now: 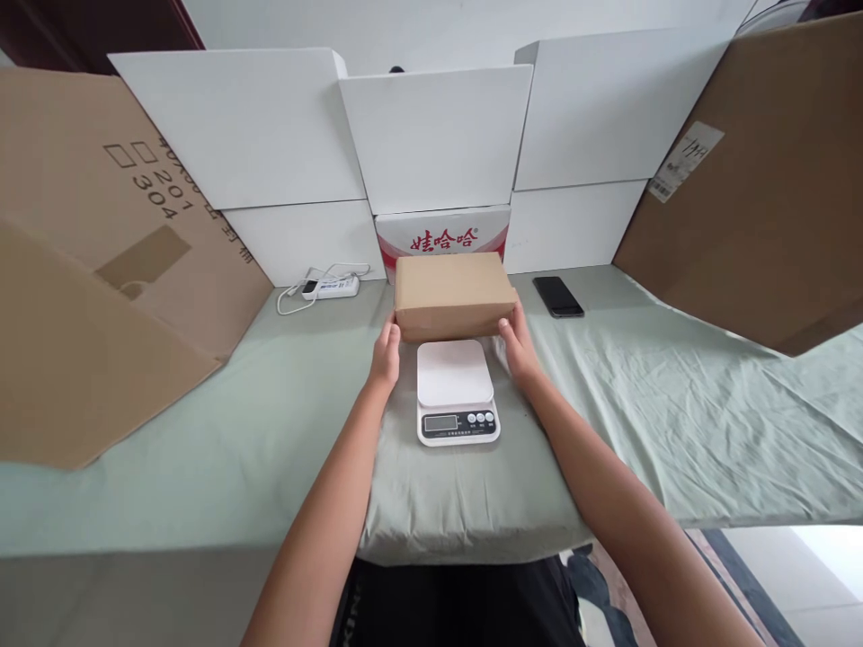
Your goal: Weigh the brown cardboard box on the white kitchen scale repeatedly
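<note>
Between my two hands is a closed brown cardboard box (453,292), just behind the kitchen scale. My left hand (387,352) grips its left end, thumb on the near face. At the right end my right hand (518,346) holds the near corner, thumb in front and the other fingers mostly hidden behind. Whether the box's underside touches the cloth cannot be made out. Nearer to me, the white kitchen scale (456,377) has a bare platform, with a dark display panel and round buttons facing me.
A black phone (558,296) lies on the green cloth (303,431) to the right. On the left is a white power strip (332,288) with its cord. White boxes (435,135) stand along the back; large cardboard sheets (101,270) flank both sides. The table's front edge is close.
</note>
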Demonstrator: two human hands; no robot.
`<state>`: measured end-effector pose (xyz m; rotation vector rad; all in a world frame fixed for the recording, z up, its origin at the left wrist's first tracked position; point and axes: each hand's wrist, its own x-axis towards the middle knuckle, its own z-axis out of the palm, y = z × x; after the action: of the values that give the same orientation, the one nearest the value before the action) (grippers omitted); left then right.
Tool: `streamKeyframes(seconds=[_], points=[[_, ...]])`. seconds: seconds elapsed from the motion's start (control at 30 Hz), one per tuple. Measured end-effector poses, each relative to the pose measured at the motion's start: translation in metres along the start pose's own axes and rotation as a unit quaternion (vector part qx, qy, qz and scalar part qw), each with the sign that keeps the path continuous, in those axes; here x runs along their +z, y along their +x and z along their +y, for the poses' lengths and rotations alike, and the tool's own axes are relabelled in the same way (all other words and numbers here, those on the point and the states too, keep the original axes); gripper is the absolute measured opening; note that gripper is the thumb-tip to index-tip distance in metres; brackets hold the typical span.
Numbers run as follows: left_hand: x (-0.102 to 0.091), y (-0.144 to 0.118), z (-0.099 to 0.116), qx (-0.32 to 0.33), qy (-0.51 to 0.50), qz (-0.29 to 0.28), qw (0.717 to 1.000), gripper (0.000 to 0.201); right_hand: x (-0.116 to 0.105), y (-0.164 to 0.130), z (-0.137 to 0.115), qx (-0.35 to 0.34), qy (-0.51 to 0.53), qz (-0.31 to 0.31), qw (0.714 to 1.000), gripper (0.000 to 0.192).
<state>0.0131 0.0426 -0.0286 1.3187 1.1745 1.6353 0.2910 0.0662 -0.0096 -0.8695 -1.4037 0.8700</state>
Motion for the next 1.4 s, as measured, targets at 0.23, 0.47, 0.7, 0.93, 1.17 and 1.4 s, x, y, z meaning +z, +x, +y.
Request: streamKeyframes(seconds=[0.23, 0.47, 0.7, 0.93, 1.17, 1.4], points=[[-0.005, -0.043, 0.05, 0.059, -0.014, -0.02, 0.998, 0.093, -0.01, -0.034, -0.035, -0.067, -0.063, -0.012, 0.996, 0.101], [-0.022, -0.104, 0.066, 0.014, 0.008, -0.042, 0.999, 0.093, -0.023, -0.085, -0.025, -0.073, -0.124, -0.034, 0.989, 0.092], [-0.028, -0.12, 0.055, 0.002, 0.018, -0.059, 0.998, 0.092, -0.025, -0.09, -0.022, -0.073, -0.131, -0.02, 0.989, 0.085], [-0.028, -0.122, 0.052, 0.017, 0.02, -0.062, 0.998, 0.089, -0.024, -0.091, -0.022, -0.073, -0.132, -0.002, 0.989, 0.077], [-0.027, -0.125, 0.054, 0.013, 0.022, -0.063, 0.998, 0.09, -0.023, -0.092, -0.021, -0.084, -0.14, 0.023, 0.986, 0.07], [-0.025, -0.127, 0.055, 0.005, 0.013, -0.05, 0.999, 0.092, -0.021, -0.091, -0.027, -0.079, -0.144, 0.021, 0.986, 0.075]])
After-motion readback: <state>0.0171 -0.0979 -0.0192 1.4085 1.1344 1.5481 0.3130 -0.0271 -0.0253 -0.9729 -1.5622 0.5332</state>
